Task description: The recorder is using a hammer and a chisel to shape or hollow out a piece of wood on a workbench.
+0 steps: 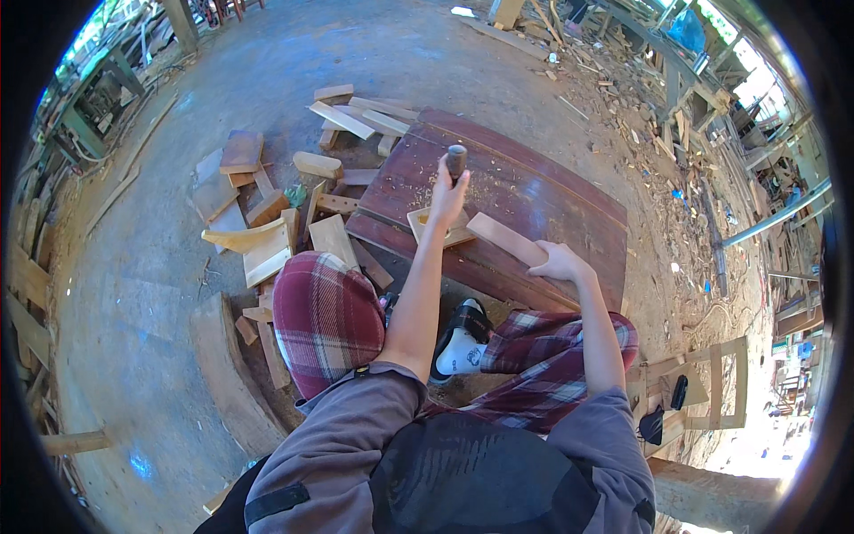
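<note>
Grasping near end of wooden block (pixel 505 238) with right hand (pixel 560 263), over near part of reddish-brown panel (pixel 560 200). Clasping dark rounded handle (pixel 456 158) in left hand (pixel 447 194), above small wood piece (pixel 459 236) on same panel, just beside block's far end; cannot make out handle's lower end. Sprinkled with pale shavings (pixel 483 176) farther up panel. Strewn with offcuts (pixel 318 165) on floor (pixel 169 240) left of panel.

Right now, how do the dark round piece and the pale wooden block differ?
The dark piece is rounded; the pale block is flat-sided and rectangular. What shows of the dark piece is shorter than the pale block. The left hand grips the dark piece; the right hand holds one end of the pale block. Both are hand-held.
</note>
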The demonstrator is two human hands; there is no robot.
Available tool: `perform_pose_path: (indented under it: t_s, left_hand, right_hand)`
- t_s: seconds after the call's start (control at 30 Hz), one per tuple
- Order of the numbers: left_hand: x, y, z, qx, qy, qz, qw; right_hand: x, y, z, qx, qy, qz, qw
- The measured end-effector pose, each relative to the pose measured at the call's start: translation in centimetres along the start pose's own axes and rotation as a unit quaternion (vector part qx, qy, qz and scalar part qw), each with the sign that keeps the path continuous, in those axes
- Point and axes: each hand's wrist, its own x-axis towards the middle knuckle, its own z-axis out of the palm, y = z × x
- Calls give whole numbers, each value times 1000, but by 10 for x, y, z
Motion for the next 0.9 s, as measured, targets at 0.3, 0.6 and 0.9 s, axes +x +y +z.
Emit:
perform_pose_path:
  t_s: [0.3,0.6,0.9]
  left_hand:
    - [-27,18,61,227,-12,213,950]
    - [-27,13,63,227,-10,183,956]
    - [-23,11,61,159,33,198,967]
  right_hand:
    - [4,8,-1,-23,-10,16,1000]
    - [2,9,0,-4,-11,-3,1000]
    - [-2,16,-11,-19,14,11,1000]
